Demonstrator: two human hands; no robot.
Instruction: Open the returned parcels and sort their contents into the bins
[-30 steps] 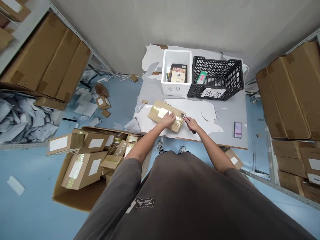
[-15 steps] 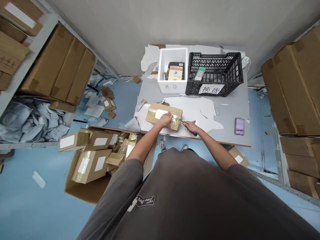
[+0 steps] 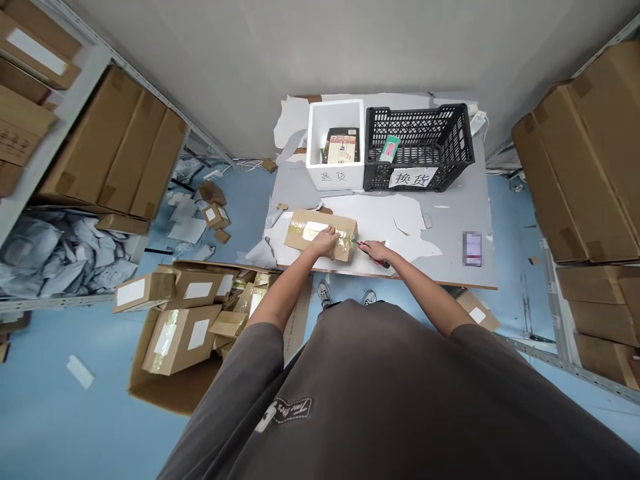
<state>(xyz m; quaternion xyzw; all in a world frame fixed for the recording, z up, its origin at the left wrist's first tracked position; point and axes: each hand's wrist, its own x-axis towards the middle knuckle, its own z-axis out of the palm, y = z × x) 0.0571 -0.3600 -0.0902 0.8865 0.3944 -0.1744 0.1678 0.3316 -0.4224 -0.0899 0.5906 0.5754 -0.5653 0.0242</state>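
Observation:
On the table [image 3: 457,220] lies a taped cardboard box [image 3: 295,232] with a white label. My left hand [image 3: 326,241] grips it from above near its right half, fingers bent over the top. Wrapped in my right hand [image 3: 376,251] is a red-and-black hand tool [image 3: 365,247], pointing left. Its narrow tip meets the right end of the box by the yellowish tape; whether it has entered the box is too small to tell.
Behind the box stand a white foam bin [image 3: 336,179] holding packages and a black crate [image 3: 453,163]. A phone [image 3: 472,249] lies at the right. Below left, a large carton [image 3: 165,392] holds boxes. Loaded shelves [image 3: 95,80] flank the table.
The whole view has shifted slightly, so the table and its contents appear farther left. My left hand stays on the box and the tool stays at its right end.

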